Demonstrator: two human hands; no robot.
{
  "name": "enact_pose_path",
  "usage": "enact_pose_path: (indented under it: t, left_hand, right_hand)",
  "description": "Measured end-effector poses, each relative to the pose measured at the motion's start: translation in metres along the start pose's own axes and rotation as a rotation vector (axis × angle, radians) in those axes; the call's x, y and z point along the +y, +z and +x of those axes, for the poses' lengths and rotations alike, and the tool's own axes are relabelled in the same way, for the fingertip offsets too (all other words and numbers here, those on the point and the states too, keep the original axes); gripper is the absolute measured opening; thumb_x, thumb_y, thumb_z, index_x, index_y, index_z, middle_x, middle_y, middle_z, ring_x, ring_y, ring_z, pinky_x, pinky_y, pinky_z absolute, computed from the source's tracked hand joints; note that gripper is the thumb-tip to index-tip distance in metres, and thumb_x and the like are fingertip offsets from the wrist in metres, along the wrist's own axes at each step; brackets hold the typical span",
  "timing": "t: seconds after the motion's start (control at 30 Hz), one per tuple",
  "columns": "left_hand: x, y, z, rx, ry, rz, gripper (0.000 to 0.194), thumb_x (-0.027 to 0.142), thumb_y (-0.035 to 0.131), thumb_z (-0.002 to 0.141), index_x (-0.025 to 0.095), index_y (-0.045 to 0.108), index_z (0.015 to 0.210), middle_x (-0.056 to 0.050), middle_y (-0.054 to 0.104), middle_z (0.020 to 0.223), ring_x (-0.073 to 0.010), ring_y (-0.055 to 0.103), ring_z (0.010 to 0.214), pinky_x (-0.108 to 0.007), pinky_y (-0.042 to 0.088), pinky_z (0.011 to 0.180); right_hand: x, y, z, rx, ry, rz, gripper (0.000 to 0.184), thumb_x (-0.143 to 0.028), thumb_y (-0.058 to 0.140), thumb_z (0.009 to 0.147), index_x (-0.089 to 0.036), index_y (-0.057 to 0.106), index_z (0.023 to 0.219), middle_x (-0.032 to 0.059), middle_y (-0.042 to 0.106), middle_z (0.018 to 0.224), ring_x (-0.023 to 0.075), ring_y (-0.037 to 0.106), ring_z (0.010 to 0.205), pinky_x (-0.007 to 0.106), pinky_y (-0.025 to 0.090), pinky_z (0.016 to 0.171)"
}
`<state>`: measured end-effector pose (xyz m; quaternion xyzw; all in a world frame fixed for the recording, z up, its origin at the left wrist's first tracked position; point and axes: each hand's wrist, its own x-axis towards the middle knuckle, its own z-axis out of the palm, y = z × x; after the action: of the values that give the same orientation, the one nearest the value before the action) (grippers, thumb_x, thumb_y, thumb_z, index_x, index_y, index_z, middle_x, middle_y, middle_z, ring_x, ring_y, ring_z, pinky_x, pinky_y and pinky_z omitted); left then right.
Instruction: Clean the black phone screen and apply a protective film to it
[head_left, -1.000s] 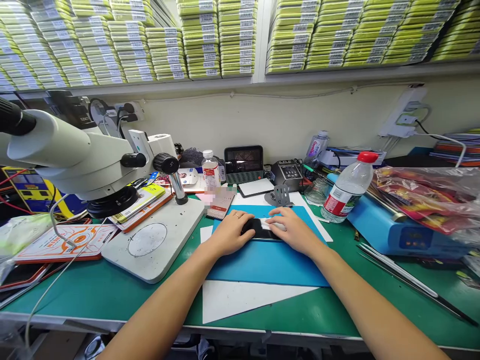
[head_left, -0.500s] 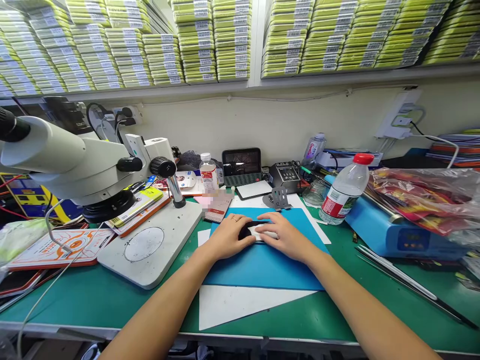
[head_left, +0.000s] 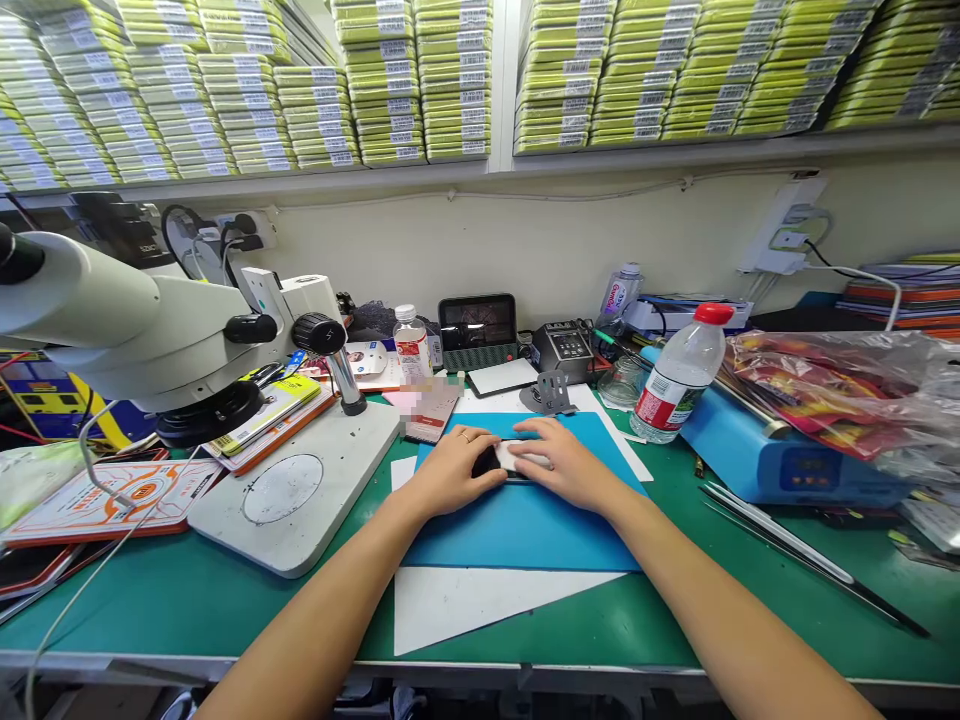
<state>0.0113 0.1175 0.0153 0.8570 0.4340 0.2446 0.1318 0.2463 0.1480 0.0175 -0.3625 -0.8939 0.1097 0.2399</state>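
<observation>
A dark, flat, phone-like device (head_left: pixel 487 462) lies on the blue mat (head_left: pixel 517 530), mostly hidden by my hands. My left hand (head_left: pixel 459 468) holds its left end, thumb along the near edge and fingers over the far side. A white wiping cloth (head_left: pixel 508 457) is on the device's surface. Bent over it, my right hand (head_left: pixel 564 462) presses the cloth with its fingers. Under the mat, white paper (head_left: pixel 480 605) sticks out towards me.
At left stands a microscope (head_left: pixel 142 320) on a pale base (head_left: pixel 345 480). To the right are a red-capped bottle (head_left: pixel 679 380), a blue machine (head_left: pixel 750 455) and tweezers (head_left: pixel 810 555). Behind the mat sit a small metal stand (head_left: pixel 553 393) and a screen device (head_left: pixel 478 325).
The whole view has shifted slightly. My right hand's fingers and the white cloth have moved a little to the left over the device. My left hand keeps its hold.
</observation>
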Motion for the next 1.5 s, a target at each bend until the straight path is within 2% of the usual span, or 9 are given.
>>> enact_pose_path:
  t: [0.13,0.33,0.5,0.7,0.9,1.07,1.23,1.4,1.5]
  left_hand:
    - [0.0,0.0,0.0,-0.007,-0.017,0.01,0.042,0.042,0.062,0.094,0.023,0.061,0.132,-0.009,0.061,0.135,-0.0287,0.053,0.125,-0.044,0.045,0.107]
    - [0.0,0.001,0.001,0.009,0.005,-0.008,0.043,0.043,0.06,0.096,0.023,0.059,0.134,-0.009,0.061,0.135,-0.0278,0.054,0.125,-0.044,0.045,0.107]
    - [0.0,0.001,0.001,0.013,0.007,-0.005,0.041,0.043,0.06,0.096,0.023,0.062,0.132,-0.008,0.062,0.134,-0.0274,0.054,0.124,-0.044,0.045,0.107]
    - [0.0,0.002,0.0,0.016,0.028,-0.015,0.038,0.042,0.058,0.097,0.026,0.063,0.131,-0.007,0.062,0.134,-0.0267,0.054,0.124,-0.043,0.045,0.107]
    - [0.001,0.0,0.001,0.002,0.04,-0.006,0.034,0.041,0.058,0.097,0.028,0.066,0.128,-0.007,0.061,0.134,-0.0272,0.054,0.123,-0.044,0.045,0.107]
    - [0.0,0.001,0.001,0.018,0.044,-0.027,0.035,0.042,0.058,0.098,0.029,0.066,0.128,-0.007,0.062,0.133,-0.0269,0.055,0.122,-0.043,0.047,0.105]
    - [0.001,0.0,0.001,0.003,0.048,-0.004,0.031,0.041,0.057,0.098,0.028,0.069,0.123,-0.006,0.062,0.133,-0.0267,0.054,0.122,-0.042,0.046,0.107]
    - [0.001,0.001,0.001,-0.005,0.058,0.002,0.033,0.041,0.055,0.1,0.03,0.069,0.127,-0.007,0.06,0.135,-0.027,0.053,0.124,-0.044,0.045,0.107]
    - [0.001,0.001,0.001,-0.002,0.056,0.019,0.031,0.042,0.054,0.1,0.029,0.073,0.12,-0.008,0.06,0.135,-0.0269,0.054,0.124,-0.044,0.045,0.108]
  right_hand:
    - [0.01,-0.006,-0.003,0.063,0.079,-0.025,0.025,-0.029,0.056,0.095,-0.02,0.079,0.095,0.0168,0.067,0.122,0.0351,0.058,0.12,0.059,0.047,0.102]
    - [0.003,-0.001,0.0,0.007,-0.004,0.01,0.017,-0.033,0.065,0.09,-0.029,0.079,0.099,0.0078,0.067,0.127,0.0284,0.058,0.122,0.048,0.047,0.105]
    - [0.007,-0.001,0.0,0.084,0.071,-0.011,0.022,-0.027,0.057,0.093,-0.02,0.078,0.095,0.016,0.067,0.122,0.034,0.057,0.12,0.058,0.047,0.102]
    - [-0.003,0.004,0.001,0.012,-0.04,0.035,0.015,-0.032,0.064,0.091,-0.028,0.078,0.096,0.0073,0.067,0.126,0.0264,0.057,0.123,0.045,0.049,0.104]
    - [0.006,0.002,0.001,0.096,0.04,0.013,0.021,-0.029,0.057,0.094,-0.022,0.077,0.094,0.0157,0.067,0.122,0.0337,0.056,0.12,0.059,0.047,0.102]
    - [-0.003,0.004,0.002,0.037,-0.037,0.042,0.015,-0.032,0.064,0.092,-0.028,0.077,0.096,0.008,0.067,0.125,0.0276,0.058,0.121,0.047,0.049,0.103]
    - [0.0,0.002,0.001,0.086,0.027,0.022,0.019,-0.03,0.059,0.094,-0.023,0.078,0.094,0.0136,0.067,0.122,0.0324,0.057,0.121,0.055,0.047,0.102]
    - [-0.004,0.003,0.001,0.069,-0.006,0.036,0.018,-0.032,0.062,0.093,-0.027,0.078,0.097,0.0089,0.068,0.124,0.028,0.058,0.12,0.048,0.049,0.103]
    - [-0.003,0.001,0.001,0.099,0.005,0.037,0.02,-0.033,0.059,0.094,-0.027,0.078,0.095,0.0096,0.068,0.123,0.0288,0.058,0.12,0.05,0.048,0.103]
